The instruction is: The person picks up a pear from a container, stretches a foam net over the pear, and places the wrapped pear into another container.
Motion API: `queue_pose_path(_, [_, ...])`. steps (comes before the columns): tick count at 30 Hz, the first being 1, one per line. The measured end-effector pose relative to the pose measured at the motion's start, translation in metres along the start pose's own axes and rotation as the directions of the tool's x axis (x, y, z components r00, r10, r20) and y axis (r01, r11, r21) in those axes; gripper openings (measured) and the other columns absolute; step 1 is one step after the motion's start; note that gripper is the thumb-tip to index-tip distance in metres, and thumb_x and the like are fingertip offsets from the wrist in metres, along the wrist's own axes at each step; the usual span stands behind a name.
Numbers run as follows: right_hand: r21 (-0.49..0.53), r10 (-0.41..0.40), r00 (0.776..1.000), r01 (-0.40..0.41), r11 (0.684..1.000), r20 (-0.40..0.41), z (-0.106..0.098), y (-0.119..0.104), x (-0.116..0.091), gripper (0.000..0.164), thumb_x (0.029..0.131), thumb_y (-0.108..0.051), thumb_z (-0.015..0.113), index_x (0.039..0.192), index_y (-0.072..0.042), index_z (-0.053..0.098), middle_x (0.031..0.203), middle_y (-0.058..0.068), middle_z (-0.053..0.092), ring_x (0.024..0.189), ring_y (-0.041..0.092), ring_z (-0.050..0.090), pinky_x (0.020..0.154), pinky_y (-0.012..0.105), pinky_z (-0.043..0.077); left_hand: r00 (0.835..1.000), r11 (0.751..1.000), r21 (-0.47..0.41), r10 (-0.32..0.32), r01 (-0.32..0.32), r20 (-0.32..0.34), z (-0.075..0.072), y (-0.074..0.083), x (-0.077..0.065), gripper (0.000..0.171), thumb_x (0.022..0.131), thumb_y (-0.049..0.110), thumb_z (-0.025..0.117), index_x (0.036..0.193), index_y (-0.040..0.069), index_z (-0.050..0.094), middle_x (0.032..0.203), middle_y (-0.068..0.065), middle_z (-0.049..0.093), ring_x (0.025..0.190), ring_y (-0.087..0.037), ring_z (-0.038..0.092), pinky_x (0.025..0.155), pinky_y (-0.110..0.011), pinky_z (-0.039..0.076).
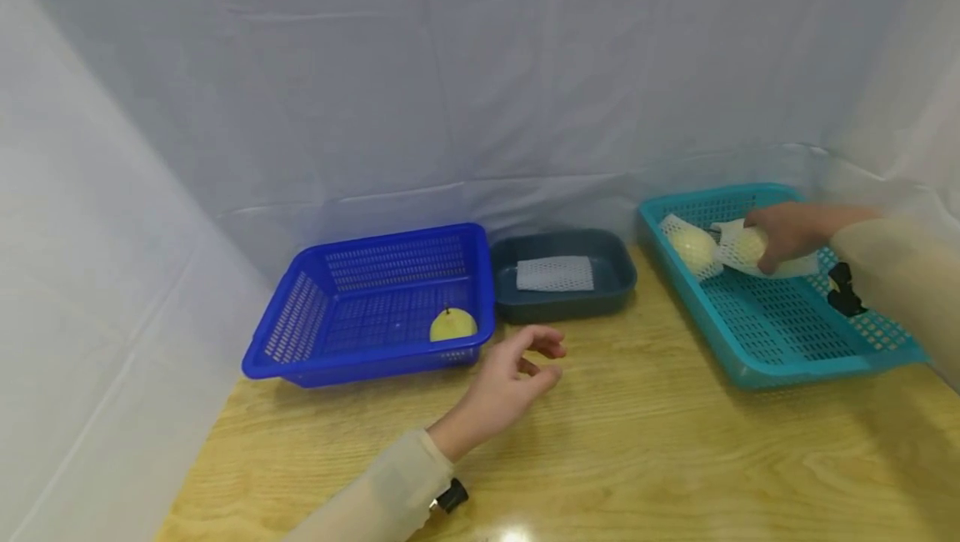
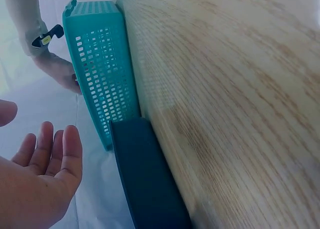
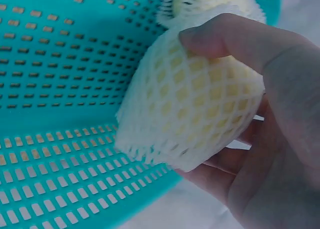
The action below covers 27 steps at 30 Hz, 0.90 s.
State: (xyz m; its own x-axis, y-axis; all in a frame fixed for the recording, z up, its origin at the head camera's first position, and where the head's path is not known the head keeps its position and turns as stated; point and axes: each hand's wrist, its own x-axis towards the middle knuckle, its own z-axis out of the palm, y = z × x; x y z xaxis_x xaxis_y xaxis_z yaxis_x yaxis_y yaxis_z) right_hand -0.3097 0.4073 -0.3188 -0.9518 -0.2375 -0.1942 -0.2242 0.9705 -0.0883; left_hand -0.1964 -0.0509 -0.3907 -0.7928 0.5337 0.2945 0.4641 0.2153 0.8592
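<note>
My right hand point(image 1: 787, 233) grips a pear in a white foam net point(image 3: 195, 99) inside the teal basket point(image 1: 720, 333). The thumb lies over the net and the fingers curl round the far side. Beside it in the basket is a second netted pear point(image 1: 692, 250). My left hand point(image 1: 506, 388) hovers over the wooden table in front of the dark tray, holding nothing, with its fingers loosely bent. In the left wrist view the left hand's fingers point(image 2: 70, 144) point up with the palm bare.
A blue basket point(image 1: 367, 367) stands at the left with one bare yellow pear point(image 1: 452, 324) in it. Between the baskets sits a dark green tray point(image 1: 562, 306) holding an empty white foam net point(image 1: 555, 273). White sheeting point(image 1: 525, 67) hangs behind and at both sides.
</note>
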Motion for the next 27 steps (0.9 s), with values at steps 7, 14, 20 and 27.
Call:
queue_pose_path(7, [-0.007,0.018,0.999,-0.018,1.000,0.051,0.009,0.005,0.006,0.079,0.074,-0.022,0.079,0.133,0.018,0.044,0.114,0.029,0.061,0.089,0.033,0.055,0.073,0.050,0.049,1.000,1.000,0.006,-0.005,0.005,0.000,0.000,0.001,-0.002,0.035,0.092,0.003,0.065,0.126,0.009,0.062,0.116,-0.014,0.068,0.109,-0.022,0.062,0.082,-0.028,0.055])
queue_pose_path(14, [-0.017,0.029,0.996,-0.028,0.999,0.086,0.013,0.004,0.006,0.080,0.074,-0.025,0.080,0.132,0.016,0.044,0.113,0.028,0.061,0.094,0.037,0.059,0.078,0.054,0.051,1.000,1.000,0.005,-0.002,0.002,0.004,0.002,0.001,-0.002,0.033,0.093,0.006,0.065,0.126,0.010,0.062,0.115,-0.010,0.069,0.109,-0.022,0.062,0.083,-0.028,0.054])
queue_pose_path(20, [0.037,0.030,0.990,-0.035,0.999,0.141,0.018,0.004,0.003,0.076,0.075,-0.024,0.081,0.128,0.016,0.044,0.108,0.024,0.060,0.090,0.034,0.057,0.074,0.049,0.051,1.000,1.000,0.005,-0.005,0.005,0.014,0.002,0.002,0.000,0.030,0.092,0.005,0.066,0.122,0.009,0.064,0.114,-0.008,0.068,0.109,-0.027,0.062,0.082,-0.028,0.054])
queue_pose_path(27, [0.025,0.025,0.994,-0.028,0.999,0.110,0.027,0.010,0.004,0.078,0.074,-0.021,0.083,0.129,0.015,0.042,0.111,0.028,0.059,0.094,0.039,0.059,0.076,0.052,0.051,0.999,0.999,0.033,-0.015,0.014,0.035,0.006,0.000,0.000,0.025,0.093,0.007,0.065,0.118,0.009,0.066,0.115,-0.007,0.069,0.108,-0.023,0.063,0.082,-0.026,0.054])
